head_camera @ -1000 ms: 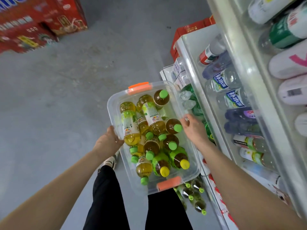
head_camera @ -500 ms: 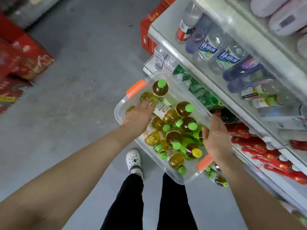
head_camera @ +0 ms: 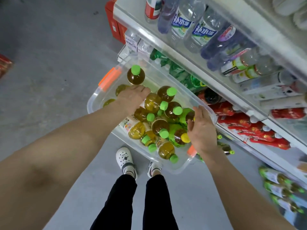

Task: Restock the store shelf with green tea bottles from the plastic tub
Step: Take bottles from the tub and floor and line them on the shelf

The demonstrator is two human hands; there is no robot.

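Observation:
A clear plastic tub [head_camera: 166, 75] with orange latches hangs tilted against the store shelf [head_camera: 221, 91], above the floor. Several green tea bottles [head_camera: 159, 128] with green caps lie heaped in it, and one [head_camera: 135, 75] stands at its far end. My left hand [head_camera: 131, 98] reaches into the tub, palm down, fingers curled over a lying bottle. My right hand [head_camera: 201, 130] rests with relaxed fingers on the tub's right rim. More green tea bottles [head_camera: 279, 185] lie on the low shelf at the bottom right.
Water bottles [head_camera: 182, 22] fill the upper shelf and red packs [head_camera: 249, 127] the one below. Red cartons [head_camera: 114, 25] stand at the shelf's far end. My white shoes [head_camera: 124, 158] stand on the grey floor [head_camera: 49, 63] under the tub.
My left hand left the tub's side and went inside onto the bottles. My right hand slid back along the right rim. The view swung toward the shelf.

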